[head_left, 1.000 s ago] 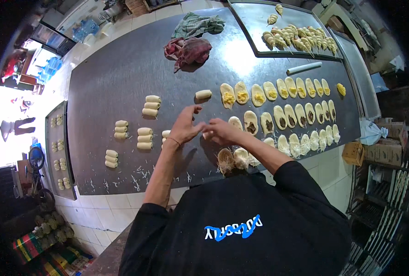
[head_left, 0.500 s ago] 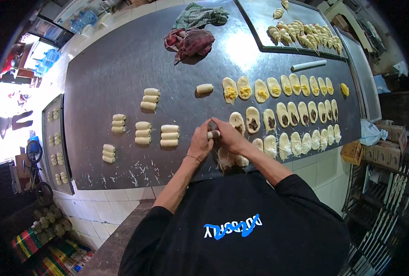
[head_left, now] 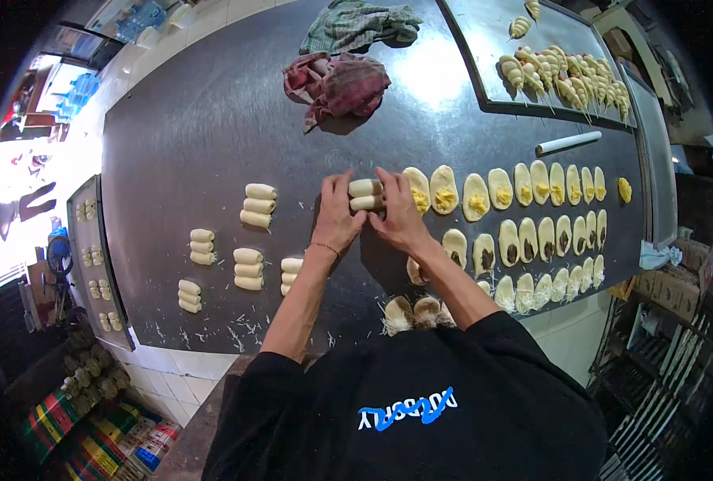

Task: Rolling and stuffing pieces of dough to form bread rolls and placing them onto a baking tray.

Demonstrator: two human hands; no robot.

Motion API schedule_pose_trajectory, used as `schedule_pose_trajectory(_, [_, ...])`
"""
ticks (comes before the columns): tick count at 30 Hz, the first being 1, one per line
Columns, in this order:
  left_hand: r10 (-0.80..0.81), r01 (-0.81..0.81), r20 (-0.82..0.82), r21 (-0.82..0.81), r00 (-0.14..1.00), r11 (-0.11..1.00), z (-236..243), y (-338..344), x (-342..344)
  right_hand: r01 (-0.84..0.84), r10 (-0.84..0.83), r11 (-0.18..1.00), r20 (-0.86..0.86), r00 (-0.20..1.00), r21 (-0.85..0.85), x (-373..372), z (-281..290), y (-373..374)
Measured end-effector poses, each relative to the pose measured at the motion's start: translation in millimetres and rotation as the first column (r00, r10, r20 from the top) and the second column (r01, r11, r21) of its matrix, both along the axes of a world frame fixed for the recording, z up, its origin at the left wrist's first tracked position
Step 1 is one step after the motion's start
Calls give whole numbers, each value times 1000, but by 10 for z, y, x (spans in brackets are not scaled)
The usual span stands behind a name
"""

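Two pale dough rolls (head_left: 365, 196) lie side by side on the dark metal table, between my hands. My left hand (head_left: 339, 215) grips their left ends, its fingers curled and thumb at the near roll. From the other side my right hand (head_left: 400, 215) holds the right ends, with fingertips over the far roll. Right of my hands run rows of flat dough ovals: some with yellow filling (head_left: 476, 198), others with brown filling (head_left: 508, 244), and a near row with white shreds (head_left: 525, 293). My right forearm hides part of the nearer rows. Finished rolls (head_left: 249, 269) sit in groups at left.
A red cloth (head_left: 340, 86) and a green cloth (head_left: 360, 28) lie at the back. Far right stands a tray (head_left: 561, 117) of spiral-wrapped dough pieces; a white rod (head_left: 569, 143) rests before it. Another tray (head_left: 104, 184) with rolls is beyond the left edge. White shreds litter the near left.
My hands have moved away from the table's near side with a brown-tinged roll. It now lies against the roll that stood alone, and both hands hold the pair. The view has shifted slightly.
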State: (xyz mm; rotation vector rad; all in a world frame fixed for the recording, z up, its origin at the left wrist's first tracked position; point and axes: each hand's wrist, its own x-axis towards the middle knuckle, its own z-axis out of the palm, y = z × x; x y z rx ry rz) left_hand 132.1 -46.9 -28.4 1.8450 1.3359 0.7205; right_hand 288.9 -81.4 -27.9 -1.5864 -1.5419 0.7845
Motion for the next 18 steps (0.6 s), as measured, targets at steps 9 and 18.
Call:
schedule_pose_trajectory(9, [-102,105,37,-113,994,988,143,-592,-267,-270,275,960,71,959,-80,111,100,-561])
schedule_pose_trajectory(18, [58,-58,-342,11,938,998,147,-1930,-183,187,-64,969,563,824,-163,210,442,-1856])
